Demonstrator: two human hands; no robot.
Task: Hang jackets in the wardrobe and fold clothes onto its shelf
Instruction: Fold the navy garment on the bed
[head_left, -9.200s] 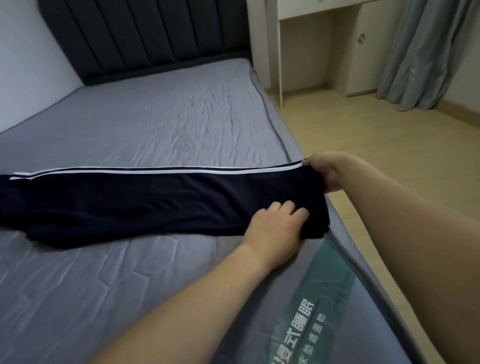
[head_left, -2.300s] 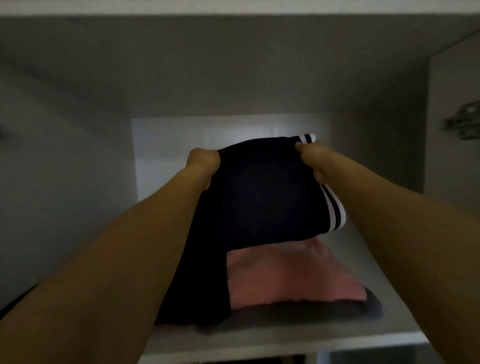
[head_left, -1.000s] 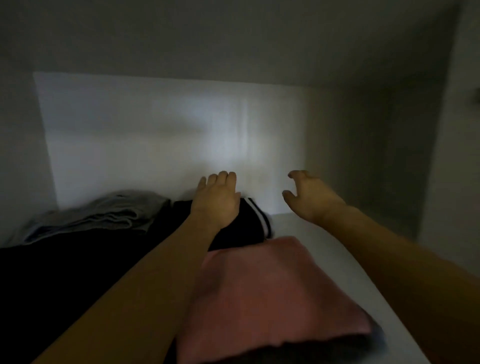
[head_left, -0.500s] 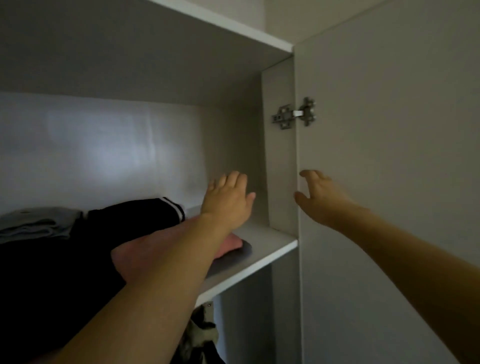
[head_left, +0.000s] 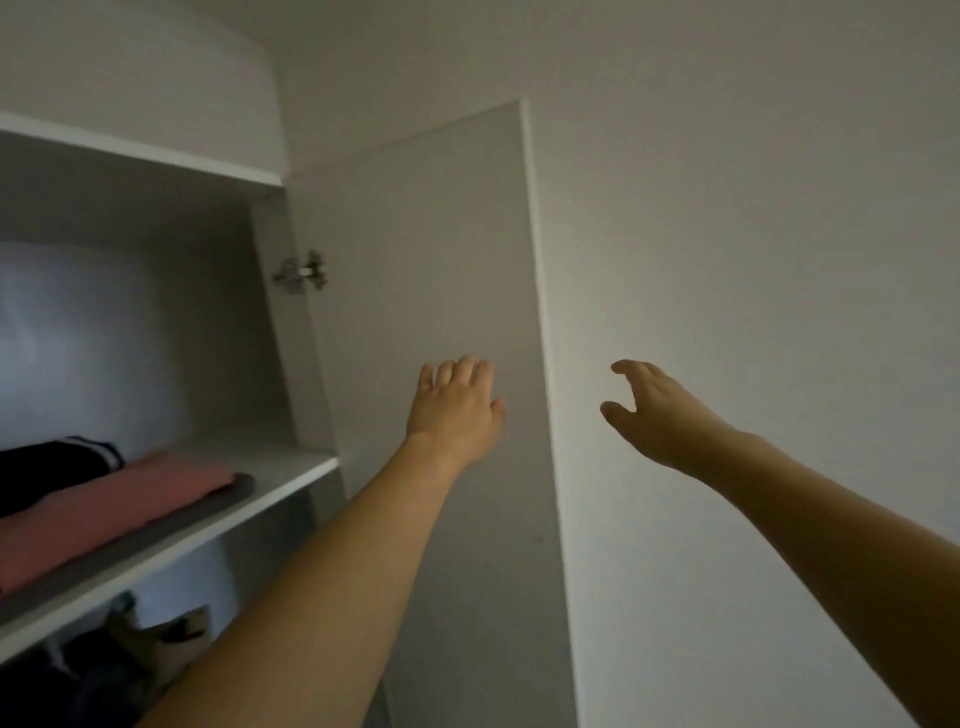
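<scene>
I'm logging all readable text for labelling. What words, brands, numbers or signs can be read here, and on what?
None: no readable text shows.
The wardrobe door, hinge, shelf and wall are plain.
The pink and dark striped folded clothes show no label or print.

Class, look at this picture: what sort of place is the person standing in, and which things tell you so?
Probably a bedroom, at an open wardrobe: its door swings on a metal hinge, and folded clothes lie on the shelf.
</scene>
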